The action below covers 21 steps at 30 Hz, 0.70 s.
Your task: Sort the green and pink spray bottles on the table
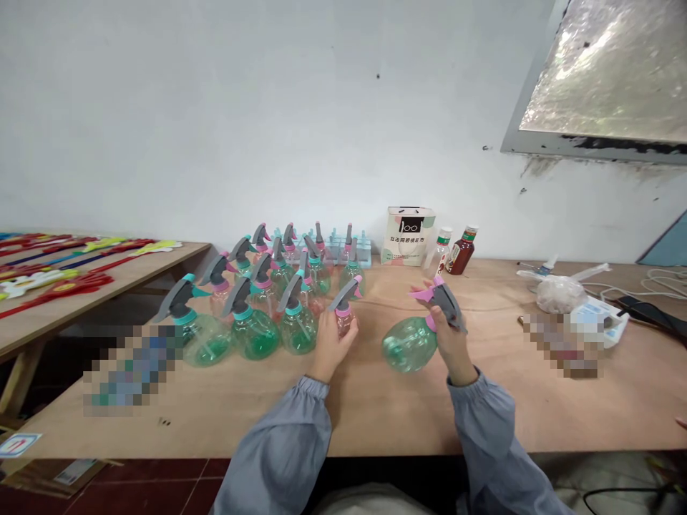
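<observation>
My right hand (451,342) is wrapped round the neck of a green spray bottle (411,345) with a pink collar and grey trigger head; the bottle tilts, its nozzle pointing left. Near the middle, my left hand (331,343) grips a pink spray bottle (344,320) with a grey and pink head, its body mostly hidden by the fingers. Left of that hand stand several green and pink spray bottles in rows, among them a green bottle (255,334) and another green bottle (298,329) with teal collars.
Behind the bottles is a light blue rack (362,250). A paper bag (408,237), a clear bottle (439,254) and a red-brown bottle (461,252) stand by the wall. Bagged items (561,295) and cables lie right; colourful objects cover the left table (155,268).
</observation>
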{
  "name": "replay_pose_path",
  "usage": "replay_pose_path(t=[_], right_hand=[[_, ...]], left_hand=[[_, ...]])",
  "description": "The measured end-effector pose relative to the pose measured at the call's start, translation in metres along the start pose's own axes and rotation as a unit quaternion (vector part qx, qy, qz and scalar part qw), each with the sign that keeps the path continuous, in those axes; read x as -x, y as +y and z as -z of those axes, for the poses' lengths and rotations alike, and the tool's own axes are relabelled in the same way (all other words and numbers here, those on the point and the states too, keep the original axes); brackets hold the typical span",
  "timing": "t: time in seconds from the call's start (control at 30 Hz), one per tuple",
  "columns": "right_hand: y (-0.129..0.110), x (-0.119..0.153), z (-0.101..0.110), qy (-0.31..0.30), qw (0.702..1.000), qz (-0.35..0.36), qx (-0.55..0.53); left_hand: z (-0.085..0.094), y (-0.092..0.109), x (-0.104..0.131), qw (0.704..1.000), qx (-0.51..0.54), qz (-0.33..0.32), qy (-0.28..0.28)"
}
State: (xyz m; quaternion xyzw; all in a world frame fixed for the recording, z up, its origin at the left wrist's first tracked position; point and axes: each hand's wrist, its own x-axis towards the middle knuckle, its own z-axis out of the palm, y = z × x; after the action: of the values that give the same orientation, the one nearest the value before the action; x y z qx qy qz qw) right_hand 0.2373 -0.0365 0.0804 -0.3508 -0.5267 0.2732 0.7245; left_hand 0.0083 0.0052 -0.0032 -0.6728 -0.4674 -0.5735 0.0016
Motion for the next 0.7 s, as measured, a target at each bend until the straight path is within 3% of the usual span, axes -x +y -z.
replay_pose_path(t=[0.2,0.3,0.43,0.7], right_hand=[[0.004,-0.037,0.079,0.135,0.969,0.011,0.209],[0.010,-0.050,0.107,0.163,0.948,0.044,0.270],[0.022,-0.056,0.128,0.165,0.934,0.062,0.312],[0.042,-0.060,0.146,0.167,0.930,0.037,0.326]], left_hand=[[0.001,0.001,0.000,1.000,0.005,-0.002,0.000],[0.001,0.001,0.000,1.000,0.008,-0.007,-0.002],[0.002,0.002,-0.001,1.000,0.008,-0.008,-0.006],[0.002,0.002,-0.001,1.000,0.001,-0.007,-0.004]])
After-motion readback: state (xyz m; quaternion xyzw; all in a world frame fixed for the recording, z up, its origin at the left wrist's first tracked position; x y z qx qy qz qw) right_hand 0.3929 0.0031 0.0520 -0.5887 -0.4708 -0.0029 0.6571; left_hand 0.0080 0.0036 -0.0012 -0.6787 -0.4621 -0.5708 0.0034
